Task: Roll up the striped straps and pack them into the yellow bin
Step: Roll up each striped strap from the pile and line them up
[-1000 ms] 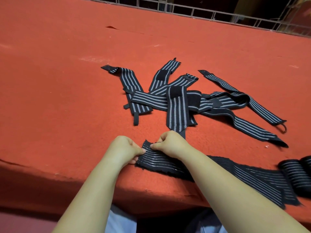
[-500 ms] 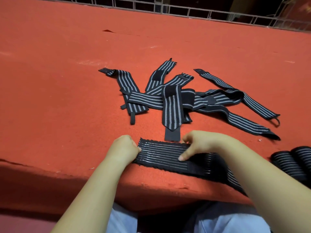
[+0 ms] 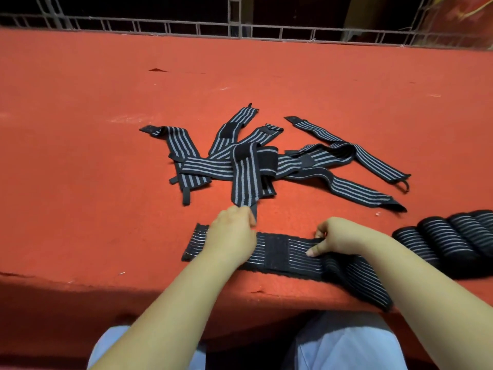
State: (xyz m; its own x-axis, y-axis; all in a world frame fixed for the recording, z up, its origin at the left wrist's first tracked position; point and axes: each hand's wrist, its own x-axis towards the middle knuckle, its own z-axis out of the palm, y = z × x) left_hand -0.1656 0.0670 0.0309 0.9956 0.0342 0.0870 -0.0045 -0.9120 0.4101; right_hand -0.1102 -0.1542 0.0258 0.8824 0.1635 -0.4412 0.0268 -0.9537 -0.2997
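Observation:
A wide black strap with thin grey stripes (image 3: 282, 252) lies flat along the near edge of the red surface, its right end hanging over the edge. My left hand (image 3: 230, 233) rests on its left part, fingers curled at the strap's far edge. My right hand (image 3: 336, 236) pinches the strap further right, thumb pressed on top. Behind them lies a tangled pile of several narrower striped straps (image 3: 245, 166). The yellow bin is not in view.
Rolled striped straps (image 3: 450, 241) sit side by side at the right edge. The red felt-covered table (image 3: 80, 182) stretches far back to a metal grid railing (image 3: 240, 29). My knees in pale blue cloth show below the table edge.
My right hand slid rightwards along the wide strap, flattening it out. My left hand moved from the strap's left end onto its top, further right. The view tilted so the railing shows more.

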